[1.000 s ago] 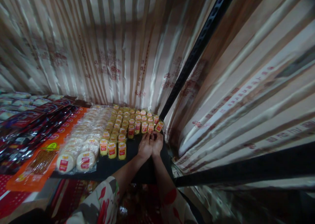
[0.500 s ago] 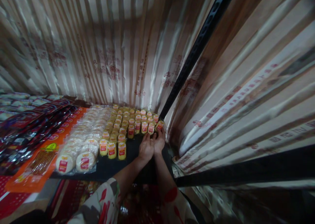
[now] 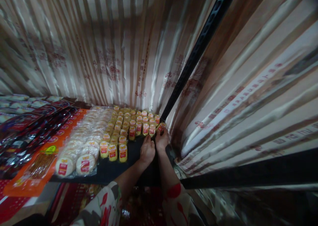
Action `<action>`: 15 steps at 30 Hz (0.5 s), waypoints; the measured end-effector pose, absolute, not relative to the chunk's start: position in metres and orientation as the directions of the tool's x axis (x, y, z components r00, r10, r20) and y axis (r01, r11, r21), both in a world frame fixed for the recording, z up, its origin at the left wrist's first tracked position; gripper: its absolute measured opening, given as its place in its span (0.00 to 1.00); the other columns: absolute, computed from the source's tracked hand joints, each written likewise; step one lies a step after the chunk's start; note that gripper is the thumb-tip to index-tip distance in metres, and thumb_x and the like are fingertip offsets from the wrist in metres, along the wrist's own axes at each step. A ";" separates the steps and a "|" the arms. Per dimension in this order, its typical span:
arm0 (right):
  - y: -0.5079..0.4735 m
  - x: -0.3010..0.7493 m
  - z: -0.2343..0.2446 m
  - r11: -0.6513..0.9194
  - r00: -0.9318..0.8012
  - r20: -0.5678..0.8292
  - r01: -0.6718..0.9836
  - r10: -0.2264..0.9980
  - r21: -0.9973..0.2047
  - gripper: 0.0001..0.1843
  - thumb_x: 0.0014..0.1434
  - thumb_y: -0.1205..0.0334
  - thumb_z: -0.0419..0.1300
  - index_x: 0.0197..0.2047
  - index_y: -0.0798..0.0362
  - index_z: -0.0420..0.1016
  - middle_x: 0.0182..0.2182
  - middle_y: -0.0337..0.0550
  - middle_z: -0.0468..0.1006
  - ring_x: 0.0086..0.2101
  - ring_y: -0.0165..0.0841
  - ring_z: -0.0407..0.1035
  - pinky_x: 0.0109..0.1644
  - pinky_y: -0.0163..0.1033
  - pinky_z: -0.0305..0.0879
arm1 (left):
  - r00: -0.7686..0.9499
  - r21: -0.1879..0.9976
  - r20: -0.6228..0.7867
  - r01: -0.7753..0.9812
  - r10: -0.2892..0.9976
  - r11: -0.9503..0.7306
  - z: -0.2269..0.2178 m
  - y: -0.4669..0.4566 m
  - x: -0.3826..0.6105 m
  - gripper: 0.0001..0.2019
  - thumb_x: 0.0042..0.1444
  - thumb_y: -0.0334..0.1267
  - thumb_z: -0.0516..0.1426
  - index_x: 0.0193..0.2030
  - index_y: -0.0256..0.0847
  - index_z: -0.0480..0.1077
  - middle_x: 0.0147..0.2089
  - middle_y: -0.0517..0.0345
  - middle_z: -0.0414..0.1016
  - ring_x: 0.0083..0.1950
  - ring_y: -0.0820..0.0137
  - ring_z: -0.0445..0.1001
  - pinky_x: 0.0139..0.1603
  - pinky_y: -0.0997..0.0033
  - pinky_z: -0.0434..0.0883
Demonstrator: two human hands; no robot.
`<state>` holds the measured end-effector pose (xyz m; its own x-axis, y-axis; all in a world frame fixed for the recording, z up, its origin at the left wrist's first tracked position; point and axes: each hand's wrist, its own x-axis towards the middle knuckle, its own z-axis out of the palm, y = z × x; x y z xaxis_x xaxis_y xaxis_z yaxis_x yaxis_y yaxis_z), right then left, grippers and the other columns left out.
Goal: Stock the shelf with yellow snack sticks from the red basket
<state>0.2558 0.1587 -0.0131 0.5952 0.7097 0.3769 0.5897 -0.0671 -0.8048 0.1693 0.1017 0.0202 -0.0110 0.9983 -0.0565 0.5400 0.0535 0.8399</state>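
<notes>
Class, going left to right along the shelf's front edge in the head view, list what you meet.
Orange packs → round white cakes → yellow packets → left hand → right hand → striped curtain.

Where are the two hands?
In the head view, the left hand and right hand sit side by side near the centre, at the near end of the small yellow packs, beside the black post.
</notes>
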 end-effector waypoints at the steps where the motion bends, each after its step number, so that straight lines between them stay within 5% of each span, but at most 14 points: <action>1: 0.158 0.255 -0.014 -0.045 0.593 0.391 0.586 0.704 -0.809 0.20 0.53 0.60 0.48 0.46 0.57 0.70 0.44 0.54 0.76 0.46 0.41 0.68 0.51 0.46 0.62 | -0.015 0.844 -0.053 0.535 0.998 0.053 0.020 0.102 0.169 0.23 0.58 0.32 0.45 0.60 0.29 0.63 0.63 0.44 0.63 0.66 0.66 0.59 0.68 0.65 0.54; 8: 0.157 0.255 -0.017 0.000 0.586 0.353 0.516 0.729 -0.856 0.21 0.53 0.60 0.48 0.50 0.58 0.64 0.48 0.56 0.73 0.48 0.41 0.68 0.51 0.45 0.63 | -0.006 0.851 -0.046 0.524 0.999 0.042 0.025 0.099 0.167 0.23 0.58 0.31 0.44 0.60 0.28 0.62 0.64 0.43 0.62 0.66 0.67 0.58 0.68 0.66 0.54; 15: 0.161 0.252 -0.009 -0.107 0.578 0.339 0.601 0.742 -0.792 0.20 0.53 0.63 0.47 0.47 0.58 0.69 0.43 0.55 0.76 0.44 0.41 0.70 0.50 0.45 0.63 | 0.022 0.848 -0.039 0.529 0.999 0.021 0.023 0.098 0.166 0.24 0.58 0.31 0.45 0.61 0.27 0.61 0.64 0.43 0.61 0.67 0.66 0.57 0.68 0.67 0.53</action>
<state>0.2519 0.1611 -0.0087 0.5785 0.7421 0.3387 0.6010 -0.1070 -0.7921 0.1661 0.0980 0.0234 0.0223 0.9990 -0.0386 0.5290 0.0210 0.8484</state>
